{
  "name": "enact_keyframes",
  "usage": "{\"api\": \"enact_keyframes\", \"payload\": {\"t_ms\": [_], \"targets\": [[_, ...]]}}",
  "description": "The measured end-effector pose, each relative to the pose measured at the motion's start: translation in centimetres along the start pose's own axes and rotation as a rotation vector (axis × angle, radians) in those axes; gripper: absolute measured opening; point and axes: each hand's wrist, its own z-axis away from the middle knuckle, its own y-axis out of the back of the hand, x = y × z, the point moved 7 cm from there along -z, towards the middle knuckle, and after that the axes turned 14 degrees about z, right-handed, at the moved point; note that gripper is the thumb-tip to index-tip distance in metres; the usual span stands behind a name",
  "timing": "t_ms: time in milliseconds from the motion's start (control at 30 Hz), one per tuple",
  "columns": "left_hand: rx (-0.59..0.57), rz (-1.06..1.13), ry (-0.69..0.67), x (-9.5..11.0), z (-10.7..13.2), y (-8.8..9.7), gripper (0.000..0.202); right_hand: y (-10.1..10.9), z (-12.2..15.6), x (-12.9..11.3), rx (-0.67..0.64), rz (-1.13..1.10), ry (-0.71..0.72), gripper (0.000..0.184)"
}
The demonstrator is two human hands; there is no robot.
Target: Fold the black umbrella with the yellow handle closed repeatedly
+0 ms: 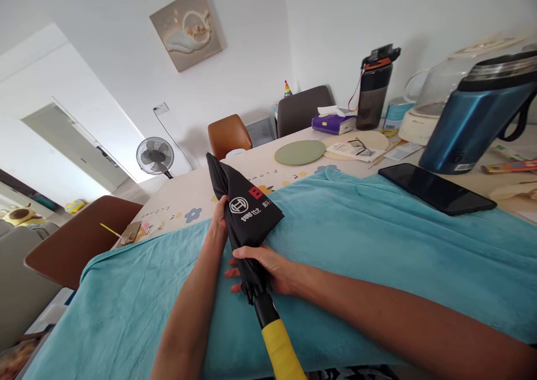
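A black umbrella (247, 229) with a white logo and a red patch lies slantwise across the middle of the view, its canopy folded in with one loose flap standing out to the right. Its handle (282, 349) is wrapped in yellow and points down toward me. My left hand (220, 220) grips the canopy along its left edge, most fingers hidden behind the cloth. Lower down, near the rib ends, my right hand (266, 269) wraps the canopy, thumb on top and fingertips showing on the left side. Beneath both hands spreads a teal blanket (344, 262).
On the table's right stand a blue tumbler (474, 117), a black phone (436, 187), a dark bottle (375, 89) and a glass kettle (436, 89). Behind are a green placemat (300, 152), eyeglasses (358, 146) and a tissue pack (333, 122). Chairs and a fan (155, 155) stand beyond.
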Motion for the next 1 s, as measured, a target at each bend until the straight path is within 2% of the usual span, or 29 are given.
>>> {"api": "enact_keyframes", "payload": {"t_ms": [100,167,300,467,533,633,733,800,867,1000], "targets": [[0.030,-0.013,0.037,-0.6,-0.3,0.6,0.028,-0.7,-0.2,0.5,-0.108,-0.004,-0.068,0.024],[0.030,-0.051,0.050,-0.6,-0.6,0.8,0.031,-0.7,-0.4,0.9,-0.124,0.042,-0.132,0.019],[0.076,-0.203,0.025,-0.1,-1.4,1.2,0.031,-0.1,-1.2,1.2,-0.050,0.111,-0.206,0.009],[0.156,-0.397,-0.130,1.7,-1.8,1.9,0.032,0.6,-2.4,0.2,0.037,0.111,-0.162,0.006],[0.227,-0.575,-0.261,3.3,-1.5,2.1,0.038,0.7,-2.6,-0.2,0.026,0.089,-0.144,0.005],[0.400,-0.985,-0.467,6.0,-0.4,2.0,0.055,0.7,-2.6,-0.4,-0.011,0.051,-0.151,0.006],[0.567,-1.356,-0.538,7.7,0.5,1.7,0.069,0.6,-2.4,-0.5,-0.030,0.027,-0.167,0.008],[0.629,-1.483,-0.590,8.3,0.8,1.8,0.068,0.6,-2.4,-0.4,-0.037,0.021,-0.171,0.008],[0.615,-1.527,-0.668,8.4,0.7,2.2,0.057,0.7,-2.6,-0.2,-0.040,0.028,-0.171,0.008],[0.471,-1.593,-0.717,7.9,-0.4,3.2,0.046,0.9,-3.1,0.2,-0.076,0.073,-0.159,0.009]]}}
